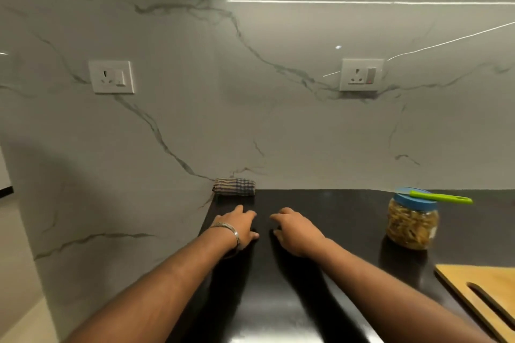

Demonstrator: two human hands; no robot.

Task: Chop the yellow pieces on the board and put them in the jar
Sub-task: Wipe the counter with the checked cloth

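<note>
Black gloss bench (320,203), viewed left to right. Folded checked cloth (234,186) against the marble wall at the back corner. Left hand (242,227), bracelet at the wrist, palm down on the bench, fingers loosely spread, nothing held. Right hand (296,232) just beside it, palm down, fingers lightly curled, grip likewise empty. Further right, well apart from both hands: clear jar (412,227), blue lid on, yellow pieces inside. Green-handled knife (440,197) flat across the lid, long axis left to right, handle toward the right, blade end barely discernible. Wooden board (485,287) at the lower right corner, only partly in view; no pieces visible on the part shown. Judged: right hand the nearer of the 2 to knife, jar and board; reach needed rightward and slightly away; knife to come off before lid removal.
</note>
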